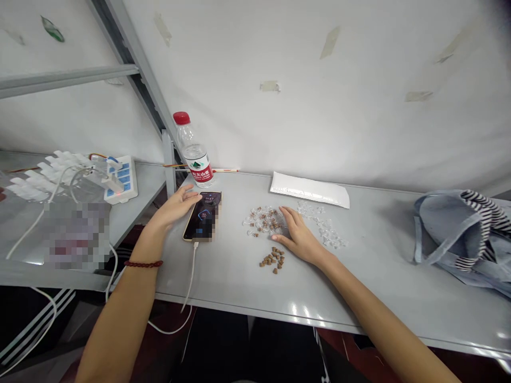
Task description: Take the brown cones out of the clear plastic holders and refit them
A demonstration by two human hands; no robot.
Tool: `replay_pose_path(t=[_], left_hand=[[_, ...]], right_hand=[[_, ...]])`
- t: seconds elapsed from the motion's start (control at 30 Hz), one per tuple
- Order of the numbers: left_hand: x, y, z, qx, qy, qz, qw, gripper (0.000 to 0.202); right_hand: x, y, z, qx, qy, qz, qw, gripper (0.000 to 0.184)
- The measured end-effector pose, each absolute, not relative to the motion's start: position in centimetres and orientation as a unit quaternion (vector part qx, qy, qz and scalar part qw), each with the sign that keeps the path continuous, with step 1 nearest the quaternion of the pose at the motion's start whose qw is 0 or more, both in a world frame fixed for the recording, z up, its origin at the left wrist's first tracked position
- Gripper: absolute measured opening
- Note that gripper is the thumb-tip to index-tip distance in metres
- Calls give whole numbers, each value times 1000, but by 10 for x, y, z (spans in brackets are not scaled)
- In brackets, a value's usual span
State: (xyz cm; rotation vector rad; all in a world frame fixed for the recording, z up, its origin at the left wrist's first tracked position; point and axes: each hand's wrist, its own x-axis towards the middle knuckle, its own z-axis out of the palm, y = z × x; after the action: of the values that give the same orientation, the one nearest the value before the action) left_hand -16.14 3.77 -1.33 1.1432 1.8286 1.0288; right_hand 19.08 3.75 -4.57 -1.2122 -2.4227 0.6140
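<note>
Beside the glossy phone (pixel 203 217), the desk (pixel 359 287) is smooth painted metal, the water bottle (pixel 194 154) clear plastic, the bag (pixel 447 229) matt denim.

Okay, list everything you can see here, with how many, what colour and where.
water bottle: one, clear with red cap, back by the wall
smartphone: one, dark, screen lit, beside the bottle
charging cable: one, white, running from the phone over the front edge
power strip: one, white and blue, far left
envelope: one, white, along the back
clear pieces: many, colourless, two loose heaps
brown pellets: many, brown, small heap at front
cloth bag: one, blue with stripes, far right
table: one, grey, under all this
left hand: on the phone
bracelet: one, dark red, left wrist
right hand: flat, beside the clear pieces
</note>
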Motion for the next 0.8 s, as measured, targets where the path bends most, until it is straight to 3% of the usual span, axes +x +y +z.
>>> replay_pose_path(t=[0.43,0.63,0.73,0.8], left_hand=[[-161,42,-25,475,709,387,349,62],[-134,34,-12,642,674,345,118,56],[-106,29,-2,753,568,290,161,53],[-87,29,-1,803,510,231,205,67]], right_hand=[[190,38,-47,-424,-862,209,184,77],[191,39,-45,-418,-863,214,188,80],[193,41,-44,-417,-860,224,189,82],[194,44,-45,-418,-858,227,192,84]])
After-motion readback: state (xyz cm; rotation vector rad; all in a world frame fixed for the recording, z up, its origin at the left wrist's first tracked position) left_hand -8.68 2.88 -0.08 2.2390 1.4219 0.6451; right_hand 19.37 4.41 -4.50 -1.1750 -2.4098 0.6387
